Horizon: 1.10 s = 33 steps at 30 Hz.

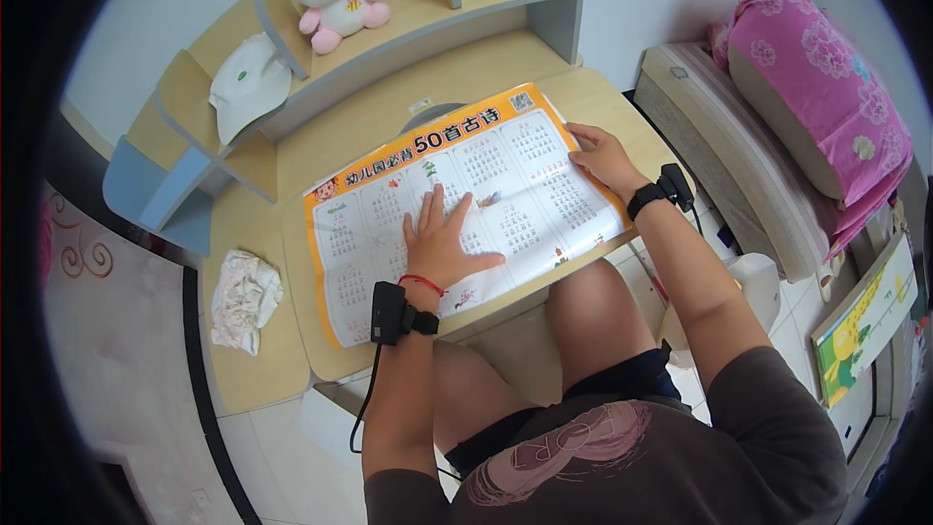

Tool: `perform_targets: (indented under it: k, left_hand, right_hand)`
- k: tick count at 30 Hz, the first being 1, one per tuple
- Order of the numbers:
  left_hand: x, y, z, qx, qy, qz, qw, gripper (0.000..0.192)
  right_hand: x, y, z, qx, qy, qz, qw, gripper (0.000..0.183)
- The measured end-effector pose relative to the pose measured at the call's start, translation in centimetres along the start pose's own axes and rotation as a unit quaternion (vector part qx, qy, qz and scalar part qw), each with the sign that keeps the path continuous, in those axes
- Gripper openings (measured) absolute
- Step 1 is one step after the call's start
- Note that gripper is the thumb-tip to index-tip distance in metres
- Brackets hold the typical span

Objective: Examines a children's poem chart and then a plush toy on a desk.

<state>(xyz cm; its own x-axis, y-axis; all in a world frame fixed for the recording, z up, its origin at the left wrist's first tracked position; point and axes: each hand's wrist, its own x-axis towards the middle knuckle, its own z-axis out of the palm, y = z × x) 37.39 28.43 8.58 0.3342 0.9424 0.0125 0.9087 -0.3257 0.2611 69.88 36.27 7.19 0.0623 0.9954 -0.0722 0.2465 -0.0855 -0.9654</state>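
A large glossy poster (pixel 481 222) with an orange border, printed with columns of text and small pictures, lies spread across the wooden desk. My left hand (pixel 442 244) rests flat on its lower middle, fingers spread and nothing held. At the poster's right edge is my right hand (pixel 602 158), its thumb and forefinger apart and touching the sheet's margin. Whether it pinches the sheet cannot be made out, as its other fingers are hidden. The sheet has soft creases, and its lower right corner reaches the desk's front edge.
A crumpled white cloth (pixel 246 299) lies on the desk's left part (pixel 259 383). The shelf unit behind holds a white cap (pixel 251 84) and a plush rabbit (pixel 339 4). To the right stands a sofa (pixel 729 131) with a pink flowered cover (pixel 831 65). A picture board (pixel 864 321) leans nearby.
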Motion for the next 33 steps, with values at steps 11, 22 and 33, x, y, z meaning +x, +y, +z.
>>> perform_targets:
  k: [11, 22, 33]
  left_hand:
    - [-1.2, 2.0, 0.5, -0.006, -0.009, -0.008, 1.000, 0.112]
    - [-0.9, 1.6, 0.2, -0.026, -0.016, 0.005, 1.000, 0.110]
    - [-0.6, 1.2, 0.0, -0.020, -0.033, 0.017, 0.999, 0.110]
  right_hand:
    - [-0.4, 1.0, -1.2, 0.144, 0.011, 0.042, 0.989, 0.053]
    - [-0.2, -0.3, -0.5, 0.083, -0.003, 0.053, 0.995, 0.047]
    - [-0.5, -0.9, -0.4, 0.073, -0.018, 0.066, 0.995, 0.054]
